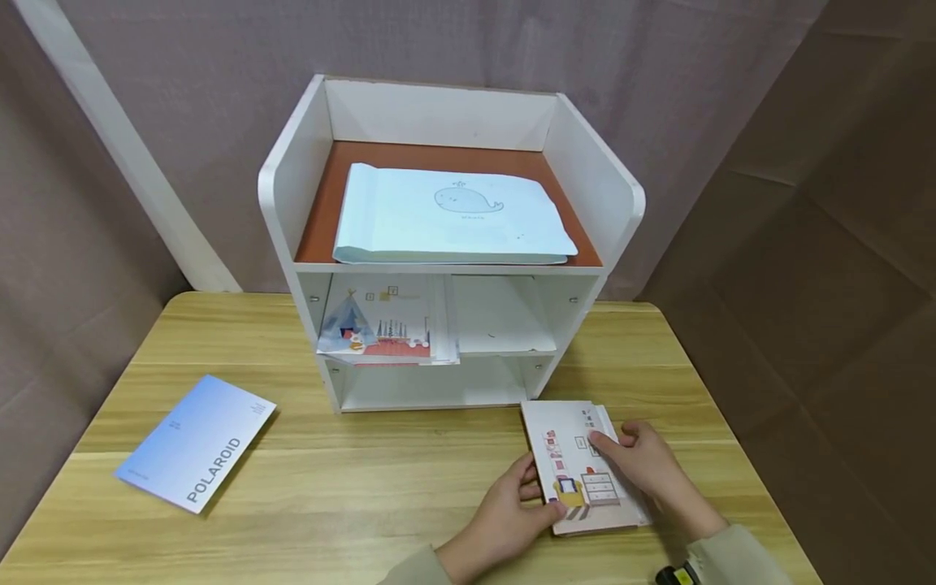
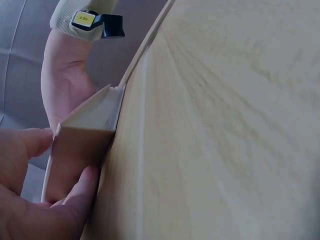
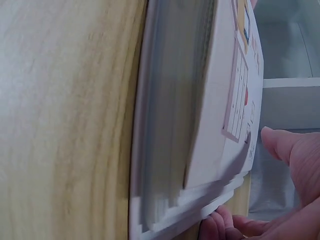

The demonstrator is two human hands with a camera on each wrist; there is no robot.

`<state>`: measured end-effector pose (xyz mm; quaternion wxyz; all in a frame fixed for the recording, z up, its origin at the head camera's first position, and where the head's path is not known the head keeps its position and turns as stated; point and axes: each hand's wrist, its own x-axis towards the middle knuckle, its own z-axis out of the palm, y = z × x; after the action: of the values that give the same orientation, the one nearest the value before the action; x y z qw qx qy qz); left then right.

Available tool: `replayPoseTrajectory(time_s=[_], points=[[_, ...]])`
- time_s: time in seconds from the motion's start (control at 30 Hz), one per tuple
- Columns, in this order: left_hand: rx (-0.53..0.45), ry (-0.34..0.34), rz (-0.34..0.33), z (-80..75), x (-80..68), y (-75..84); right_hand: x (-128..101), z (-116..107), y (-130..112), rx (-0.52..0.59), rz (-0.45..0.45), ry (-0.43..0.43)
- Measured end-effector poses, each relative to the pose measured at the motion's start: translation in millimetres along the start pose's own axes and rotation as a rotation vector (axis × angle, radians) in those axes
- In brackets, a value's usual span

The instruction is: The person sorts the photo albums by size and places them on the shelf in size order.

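Note:
A thick photo album (image 1: 566,455) with a white cover drawn with furniture lies on the table's right side, in front of the shelf. My left hand (image 1: 512,512) grips its left side, thumb on the cover and fingers against the tan spine (image 2: 80,155). At the opposite side, my right hand (image 1: 651,467) holds the album with the thumb on the cover and fingers at the edge. In the right wrist view, the page edges (image 3: 170,125) face the camera and fan slightly, while the right hand's fingers (image 3: 217,225) sit low by the cover's edge.
A white shelf unit (image 1: 439,406) stands at the back of the table. On its top lies a pale whale-drawn packet (image 1: 453,223); an illustrated album (image 1: 380,325) juts from the middle level. A blue-white POLAROID booklet (image 1: 197,443) lies at left.

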<state>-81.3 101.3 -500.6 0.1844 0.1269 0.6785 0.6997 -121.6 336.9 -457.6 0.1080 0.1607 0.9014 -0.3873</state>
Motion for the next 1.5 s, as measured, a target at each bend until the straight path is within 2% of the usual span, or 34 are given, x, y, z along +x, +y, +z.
replayPoseTrajectory(time_s=[0.23,0.37,0.5,0.73,0.97,1.17,1.33,1.5], points=[[0.000,-0.028,0.003,-5.9,-2.0,-0.3,-3.2,2.7,0.8,0.106,0.021,-0.007],[0.037,-0.022,-0.014,-12.2,-3.5,-1.1,-4.8,7.1,2.1,0.169,0.012,-0.003],[0.064,-0.030,-0.059,-22.8,-8.1,4.3,-7.1,13.8,0.1,0.154,-0.011,0.012],[0.030,-0.064,-0.113,-46.1,-20.5,16.0,-21.0,26.8,-16.8,0.163,-0.096,-0.015],[-0.010,-0.065,-0.100,-69.6,-32.4,22.6,-31.8,40.0,-36.5,0.393,-0.136,-0.116],[0.023,-0.105,-0.107,-89.5,-43.0,36.7,-40.8,47.3,-52.1,0.460,-0.180,-0.132],[0.069,-0.095,-0.059,-101.4,-52.6,50.8,-48.2,48.4,-63.9,0.502,-0.282,-0.122],[0.056,-0.029,0.034,-105.6,-56.0,57.9,-51.4,47.4,-74.0,0.551,-0.432,-0.072]])
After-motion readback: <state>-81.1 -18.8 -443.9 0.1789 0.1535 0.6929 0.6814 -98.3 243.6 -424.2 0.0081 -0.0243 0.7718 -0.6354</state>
